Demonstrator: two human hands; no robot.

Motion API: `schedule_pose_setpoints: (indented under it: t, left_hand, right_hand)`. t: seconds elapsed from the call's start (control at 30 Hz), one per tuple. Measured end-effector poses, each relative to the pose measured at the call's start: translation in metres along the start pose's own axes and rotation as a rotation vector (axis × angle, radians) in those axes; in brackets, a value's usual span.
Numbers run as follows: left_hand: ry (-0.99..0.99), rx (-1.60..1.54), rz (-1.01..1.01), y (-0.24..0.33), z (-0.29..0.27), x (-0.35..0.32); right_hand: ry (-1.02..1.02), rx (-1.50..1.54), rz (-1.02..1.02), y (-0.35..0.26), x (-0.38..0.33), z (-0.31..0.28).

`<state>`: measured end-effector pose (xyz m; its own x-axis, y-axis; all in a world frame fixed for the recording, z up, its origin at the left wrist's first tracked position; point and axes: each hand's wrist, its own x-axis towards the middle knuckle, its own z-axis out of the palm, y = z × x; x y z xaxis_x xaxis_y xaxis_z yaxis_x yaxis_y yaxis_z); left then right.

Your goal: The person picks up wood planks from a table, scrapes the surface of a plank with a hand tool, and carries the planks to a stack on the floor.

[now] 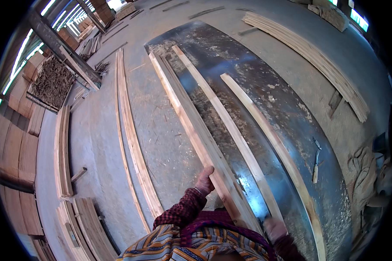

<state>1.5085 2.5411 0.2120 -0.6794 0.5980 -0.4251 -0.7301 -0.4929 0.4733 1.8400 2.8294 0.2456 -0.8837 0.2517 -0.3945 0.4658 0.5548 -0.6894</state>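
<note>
My left hand point(204, 180) grips the left edge of a long wooden plank point(185, 122), its thumb at the edge and its other fingers mostly hidden. This plank lies lengthwise along the left side of a dark, worn, shiny table point(287, 111), with more boards close against its right side. My right hand point(275, 229) is smeared by motion near the close end of a second, narrower plank point(235, 126); its fingers cannot be made out. Farther right on the table lies a third plank point(276, 141). A hand tool point(316, 163) with a pale handle and dark head rests near the right edge.
Long boards point(135, 143) lie left of the table, and a short stack point(63, 152) stands beyond them. Another board stack point(313, 58) lies on the right. A post point(63, 43) and a crate of wood scraps point(52, 82) stand far left. Crumpled sacking point(362, 172) sits at right.
</note>
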Motion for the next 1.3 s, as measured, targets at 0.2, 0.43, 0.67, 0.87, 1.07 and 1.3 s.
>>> schedule_pose_setpoints:
  t: [0.2, 0.43, 0.67, 0.87, 1.07, 1.3]
  left_hand:
    - [-0.044, -0.045, 0.02, 0.0, -0.037, -0.007]
    - [-0.032, -0.182, 0.066, 0.107, -0.094, -0.06]
    - [0.049, -0.104, 0.186, 0.245, -0.18, -0.098]
    - [0.13, -0.098, 0.273, 0.364, -0.277, -0.13]
    - [0.31, -0.209, 0.346, 0.468, -0.397, -0.128]
    - [0.529, -0.386, 0.559, 0.667, -0.529, -0.152]
  right_hand:
    - [0.041, 0.2, 0.587, 0.009, -0.05, 0.065]
    - [0.056, 0.112, 0.422, -0.1, -0.033, 0.112]
    - [-0.159, -0.064, 0.273, -0.214, 0.084, 0.206]
    - [-0.389, -0.289, 0.148, -0.357, 0.208, 0.3]
    - [-0.523, -0.432, 0.106, -0.457, 0.318, 0.386]
    - [-0.662, -0.517, 0.044, -0.61, 0.482, 0.473]
